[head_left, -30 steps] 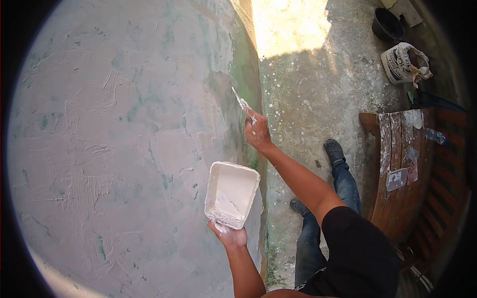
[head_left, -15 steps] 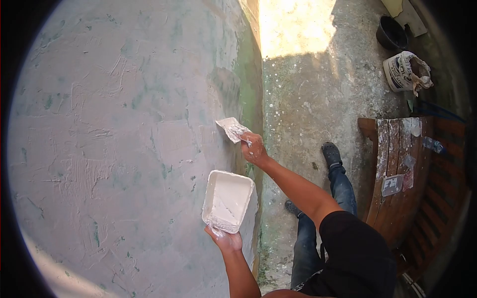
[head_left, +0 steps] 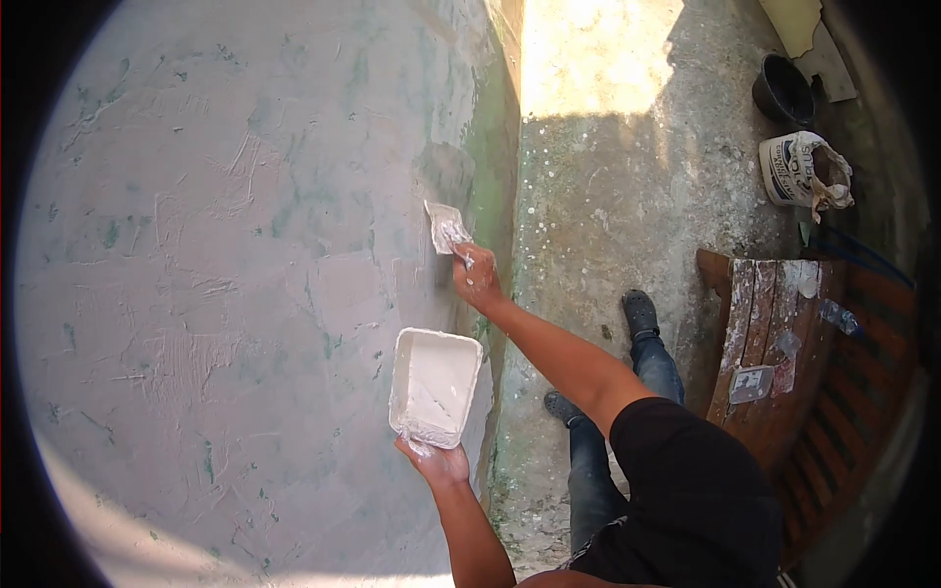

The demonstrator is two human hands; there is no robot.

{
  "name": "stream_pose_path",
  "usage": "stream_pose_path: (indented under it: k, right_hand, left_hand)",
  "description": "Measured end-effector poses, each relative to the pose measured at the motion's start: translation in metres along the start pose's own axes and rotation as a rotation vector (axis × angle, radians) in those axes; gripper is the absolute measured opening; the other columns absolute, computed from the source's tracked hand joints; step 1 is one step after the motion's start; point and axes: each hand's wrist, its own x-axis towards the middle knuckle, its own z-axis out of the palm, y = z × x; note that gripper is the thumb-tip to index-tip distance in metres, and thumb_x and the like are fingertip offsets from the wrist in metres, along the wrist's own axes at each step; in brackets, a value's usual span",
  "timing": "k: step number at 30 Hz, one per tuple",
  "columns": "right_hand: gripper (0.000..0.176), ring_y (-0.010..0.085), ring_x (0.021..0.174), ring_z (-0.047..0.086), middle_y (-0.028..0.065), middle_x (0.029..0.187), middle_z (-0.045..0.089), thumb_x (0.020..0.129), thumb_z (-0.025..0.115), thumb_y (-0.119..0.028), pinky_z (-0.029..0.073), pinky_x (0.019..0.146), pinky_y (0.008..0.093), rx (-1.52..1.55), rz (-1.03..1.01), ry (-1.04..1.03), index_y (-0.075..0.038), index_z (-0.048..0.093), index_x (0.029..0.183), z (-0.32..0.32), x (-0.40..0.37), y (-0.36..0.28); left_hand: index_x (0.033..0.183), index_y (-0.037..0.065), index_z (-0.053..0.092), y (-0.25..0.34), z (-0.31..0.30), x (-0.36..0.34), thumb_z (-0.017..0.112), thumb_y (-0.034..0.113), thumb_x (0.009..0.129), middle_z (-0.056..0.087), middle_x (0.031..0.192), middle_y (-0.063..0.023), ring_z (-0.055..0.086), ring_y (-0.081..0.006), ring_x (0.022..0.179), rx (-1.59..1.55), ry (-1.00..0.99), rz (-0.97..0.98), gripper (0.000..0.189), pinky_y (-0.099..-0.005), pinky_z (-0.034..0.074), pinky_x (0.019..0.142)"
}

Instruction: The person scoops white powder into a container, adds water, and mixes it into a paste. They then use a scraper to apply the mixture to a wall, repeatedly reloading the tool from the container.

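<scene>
My left hand (head_left: pixel 436 463) grips the lower end of a white plastic tray (head_left: pixel 438 384), fingers smeared with white putty. Wet white putty coats the inside of this tray, thickest near my hand. Farther up, my right hand (head_left: pixel 477 277) is closed around a putty scraper (head_left: pixel 446 227) caked in white putty. Its blade lies over the wall's lower part, close to the surface. The wall (head_left: pixel 225 294) carries a pale, uneven putty layer with green patches showing through and a green strip along the floor.
Putty drops speckle the concrete floor (head_left: pixel 588 216). A wooden bench (head_left: pixel 716 269) stands at right, bearing a plastic container (head_left: pixel 751 384) and a plastic bottle (head_left: pixel 838 316). Beyond it are an opened putty sack (head_left: pixel 784 171) and a black bucket (head_left: pixel 782 88). My clog (head_left: pixel 640 312) rests on the floor.
My right hand and the scraper have moved up and left in view, and the blade has turned more upright. The tray has shifted slightly left and up. The whole view has shifted a little.
</scene>
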Motion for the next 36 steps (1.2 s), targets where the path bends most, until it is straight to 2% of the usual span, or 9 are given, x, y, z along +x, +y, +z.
stream_pose_path:
  k: [3, 12, 15, 18, 20, 22, 24, 28, 36]
  right_hand:
    - [0.028, 0.0380, 0.081, 0.066, 0.0184, 0.085, 0.066, 0.074, 0.061, 0.008, 0.052, 0.077, 0.0457, 0.165, 0.129, -0.437, 0.000, 0.064, 0.101, -0.041, -0.057, -0.018]
    - [0.025, 0.0246, 0.077, 0.067, 0.0175, 0.085, 0.069, 0.084, 0.057, -0.006, 0.050, 0.071, 0.0329, 0.072, 0.597, -0.257, 0.004, 0.067, 0.104, -0.061, 0.057, 0.008]
    - [0.024, 0.0180, 0.076, 0.064, 0.0145, 0.085, 0.069, 0.084, 0.059, -0.008, 0.049, 0.072, 0.0311, 0.063, 0.555, -0.201, 0.003, 0.067, 0.104, -0.041, 0.093, 0.019]
    - [0.027, 0.0364, 0.093, 0.066, 0.0237, 0.095, 0.068, 0.085, 0.057, -0.006, 0.048, 0.086, 0.0415, 0.067, 0.649, -0.264, 0.002, 0.067, 0.108, -0.031, 0.072, -0.004]
    - [0.023, 0.0355, 0.094, 0.065, 0.0218, 0.096, 0.069, 0.085, 0.057, -0.005, 0.048, 0.087, 0.0413, -0.023, 0.198, -0.221, 0.001, 0.068, 0.105, -0.036, 0.025, -0.029]
    - [0.025, 0.0299, 0.093, 0.066, 0.0208, 0.101, 0.068, 0.085, 0.059, -0.003, 0.049, 0.084, 0.0376, 0.052, 0.089, -0.454, -0.001, 0.066, 0.109, -0.074, 0.013, -0.072]
    - [0.031, 0.0229, 0.097, 0.066, 0.0168, 0.109, 0.068, 0.086, 0.060, -0.002, 0.050, 0.086, 0.0339, 0.132, 0.622, -0.895, 0.000, 0.062, 0.116, -0.117, 0.026, -0.114]
    - [0.039, 0.0193, 0.107, 0.063, 0.0091, 0.115, 0.065, 0.089, 0.059, 0.002, 0.050, 0.093, 0.0326, 0.694, 0.882, -0.558, 0.002, 0.054, 0.127, -0.187, 0.022, -0.175]
    - [0.046, 0.0207, 0.109, 0.062, 0.0074, 0.112, 0.062, 0.089, 0.061, 0.003, 0.053, 0.093, 0.0357, 0.739, 0.754, -0.479, -0.003, 0.048, 0.132, -0.287, 0.031, -0.319]
  left_hand:
    - [0.142, 0.009, 0.040, 0.000, 0.018, -0.004, 0.036, 0.043, 0.100, 0.046, 0.143, -0.0058, 0.047, -0.0247, 0.130, -0.034, 0.009, 0.032, 0.054, -0.0401, 0.041, 0.109]
    - [0.142, 0.010, 0.040, -0.005, 0.043, -0.016, 0.036, 0.041, 0.100, 0.045, 0.144, -0.0077, 0.046, -0.0265, 0.130, -0.167, 0.031, 0.028, 0.053, -0.0420, 0.041, 0.109]
    - [0.142, 0.009, 0.039, -0.007, 0.042, -0.022, 0.036, 0.041, 0.100, 0.044, 0.145, -0.0081, 0.046, -0.0271, 0.131, -0.189, 0.097, 0.029, 0.053, -0.0424, 0.040, 0.109]
    - [0.143, 0.009, 0.038, -0.005, 0.031, -0.035, 0.034, 0.042, 0.101, 0.043, 0.146, -0.0086, 0.044, -0.0273, 0.132, -0.183, 0.129, 0.053, 0.054, -0.0428, 0.039, 0.110]
    - [0.143, 0.008, 0.037, 0.002, 0.028, -0.045, 0.032, 0.043, 0.101, 0.041, 0.147, -0.0088, 0.043, -0.0275, 0.133, -0.154, 0.163, 0.080, 0.055, -0.0431, 0.038, 0.111]
    - [0.143, 0.007, 0.037, 0.010, 0.016, -0.055, 0.031, 0.043, 0.102, 0.041, 0.147, -0.0091, 0.042, -0.0277, 0.134, -0.161, 0.156, 0.083, 0.055, -0.0433, 0.038, 0.111]
    - [0.143, 0.007, 0.037, 0.019, 0.003, -0.065, 0.030, 0.043, 0.102, 0.040, 0.147, -0.0093, 0.041, -0.0278, 0.134, -0.197, 0.142, 0.109, 0.055, -0.0434, 0.038, 0.111]
    - [0.141, 0.007, 0.039, 0.039, -0.029, -0.089, 0.032, 0.038, 0.102, 0.044, 0.144, -0.0096, 0.044, -0.0278, 0.132, -0.178, 0.074, 0.170, 0.050, -0.0432, 0.038, 0.110]
    - [0.131, 0.006, 0.044, 0.073, -0.061, -0.166, 0.036, 0.027, 0.103, 0.056, 0.125, -0.0081, 0.056, -0.0212, 0.117, -0.207, -0.082, 0.312, 0.037, -0.0381, 0.047, 0.099]
